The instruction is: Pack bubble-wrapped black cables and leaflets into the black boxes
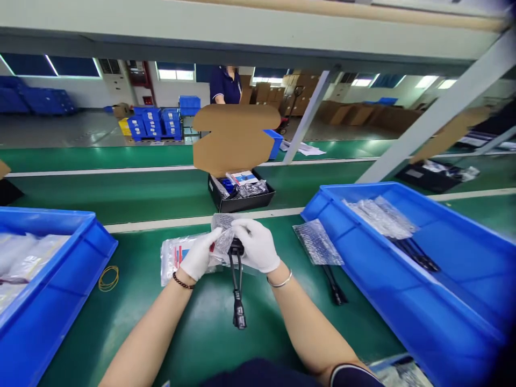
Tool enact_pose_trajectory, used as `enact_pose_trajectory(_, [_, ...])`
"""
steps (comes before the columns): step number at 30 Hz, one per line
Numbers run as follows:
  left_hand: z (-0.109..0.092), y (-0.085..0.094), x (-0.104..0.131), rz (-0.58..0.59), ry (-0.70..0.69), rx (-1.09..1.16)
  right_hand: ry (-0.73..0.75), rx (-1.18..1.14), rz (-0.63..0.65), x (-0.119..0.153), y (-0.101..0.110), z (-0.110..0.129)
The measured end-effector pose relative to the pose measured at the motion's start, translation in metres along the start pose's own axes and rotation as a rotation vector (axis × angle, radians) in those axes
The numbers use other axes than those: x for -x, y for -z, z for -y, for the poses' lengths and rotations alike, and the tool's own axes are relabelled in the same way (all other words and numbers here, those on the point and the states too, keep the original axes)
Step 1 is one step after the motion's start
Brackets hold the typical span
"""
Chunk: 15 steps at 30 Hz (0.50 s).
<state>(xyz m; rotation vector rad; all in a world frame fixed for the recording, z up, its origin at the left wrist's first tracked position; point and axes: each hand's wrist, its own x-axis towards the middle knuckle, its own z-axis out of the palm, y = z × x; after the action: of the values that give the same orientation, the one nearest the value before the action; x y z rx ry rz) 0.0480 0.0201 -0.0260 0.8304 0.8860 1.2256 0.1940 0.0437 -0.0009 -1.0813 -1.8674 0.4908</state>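
Both my hands wear white gloves and meet over the green bench. My left hand [200,255] pinches the left side of a bubble-wrap bag [223,243]. At its right side, my right hand [258,244] grips the same bag near its opening. Out of the bag, toward me, hang two black cables [237,290] with connectors at their ends. Beneath my left hand lies a clear plastic packet [169,260] with red and blue print. Another bubble-wrap bag [317,242] with black cables sticking out rests on the bench to the right.
A blue bin [100,242] with bagged items stands left, beside yellow rubber bands [108,278]. Another blue bin [363,269] at right holds bubble-wrapped cables. Ahead, an open black box [248,204] with packed items has its brown lid [234,140] raised. A person [224,86] stands beyond.
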Motion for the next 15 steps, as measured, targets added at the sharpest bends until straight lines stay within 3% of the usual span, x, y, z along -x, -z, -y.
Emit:
enact_pose_trajectory(5, [0.001, 0.005, 0.001, -0.004, 0.047, 0.165, -0.121, -0.139, 0.024, -0.003, 0.002, 0.0])
enact_pose_trajectory(12, [0.008, 0.01, -0.003, -0.039, 0.01, 0.099, -0.208, -0.239, 0.029, 0.002, 0.005, -0.001])
enact_pose_trajectory(15, [0.005, 0.013, -0.002, 0.012, -0.013, 0.047, -0.225, -0.266, 0.027, 0.003, 0.007, -0.002])
